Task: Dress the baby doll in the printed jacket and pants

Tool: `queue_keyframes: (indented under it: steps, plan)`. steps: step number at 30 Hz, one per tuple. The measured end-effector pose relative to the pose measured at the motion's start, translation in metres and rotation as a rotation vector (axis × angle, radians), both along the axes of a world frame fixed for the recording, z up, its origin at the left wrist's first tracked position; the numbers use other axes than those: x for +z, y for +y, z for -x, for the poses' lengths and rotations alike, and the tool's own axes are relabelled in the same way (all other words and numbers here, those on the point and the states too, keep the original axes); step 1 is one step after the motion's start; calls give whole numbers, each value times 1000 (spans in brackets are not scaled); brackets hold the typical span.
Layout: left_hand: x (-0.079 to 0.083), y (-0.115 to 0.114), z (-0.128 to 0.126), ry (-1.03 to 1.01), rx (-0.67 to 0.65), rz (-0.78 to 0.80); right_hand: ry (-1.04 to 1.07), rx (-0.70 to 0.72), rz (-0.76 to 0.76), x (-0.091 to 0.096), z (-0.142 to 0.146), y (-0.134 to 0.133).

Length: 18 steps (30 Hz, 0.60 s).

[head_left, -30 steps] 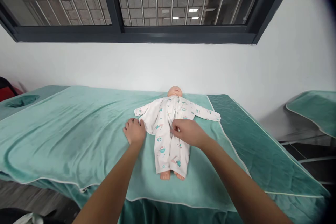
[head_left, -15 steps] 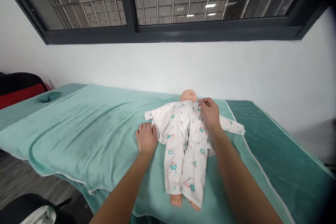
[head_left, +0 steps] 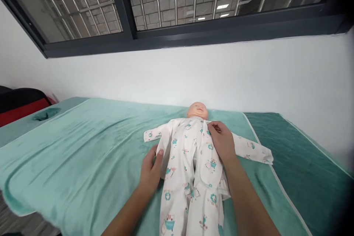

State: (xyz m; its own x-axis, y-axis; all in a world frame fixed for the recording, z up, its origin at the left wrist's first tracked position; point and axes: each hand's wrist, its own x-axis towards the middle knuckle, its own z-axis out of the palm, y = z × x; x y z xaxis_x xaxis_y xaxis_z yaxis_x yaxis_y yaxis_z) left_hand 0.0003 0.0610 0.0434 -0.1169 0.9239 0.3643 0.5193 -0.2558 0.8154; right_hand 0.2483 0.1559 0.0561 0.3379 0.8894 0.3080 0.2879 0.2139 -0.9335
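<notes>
On the mint-green blanket [head_left: 91, 147], a baby doll [head_left: 197, 110] lies on its back, its head towards the white wall [head_left: 138, 75] and its legs towards the person. It wears a white baby outfit [head_left: 179, 155] with small teal and pink prints, and the two long sleeves are stretched out to both sides of the doll; the trouser legs run past the lower edge of the view. The right hand [head_left: 219, 136] is over the doll's chest, and its thumb and finger are pressed together, pinching the front cloth of the outfit. The left hand [head_left: 152, 162] is at the doll's other side, thumb lying at the outfit's loose side edge; whether its fingers grip the cloth, I cannot tell. To the right of the doll there is a darker green cover [head_left: 306, 158]; far to its left stands a black-and-red object [head_left: 24, 108]. Above the doll is a dark-framed window [head_left: 193, 35] with metal bars [head_left: 195, 0].
</notes>
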Motion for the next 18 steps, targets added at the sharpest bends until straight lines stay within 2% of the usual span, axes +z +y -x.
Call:
queue_keyframes:
  steps: [3,6,8,10,12,15,18]
  plan:
    - [24,-6,-24,47,-129,-151,-1,26,-18,1,-2,1]
    - [38,-12,-40,368,-439,-378,-33,110,-35,4,-6,-2]
    - [41,-13,-42,531,-575,-411,-62,175,-36,5,-8,-3]
    - [42,-9,-38,513,-619,-375,-73,208,-32,7,-10,-3]
    - [45,3,-34,349,-579,-325,-66,192,-42,8,-10,-3]
    - [57,37,-39,125,-350,-202,-54,157,-60,8,-8,0]
    - [73,82,-58,97,-169,-32,-46,183,-58,9,-7,2]
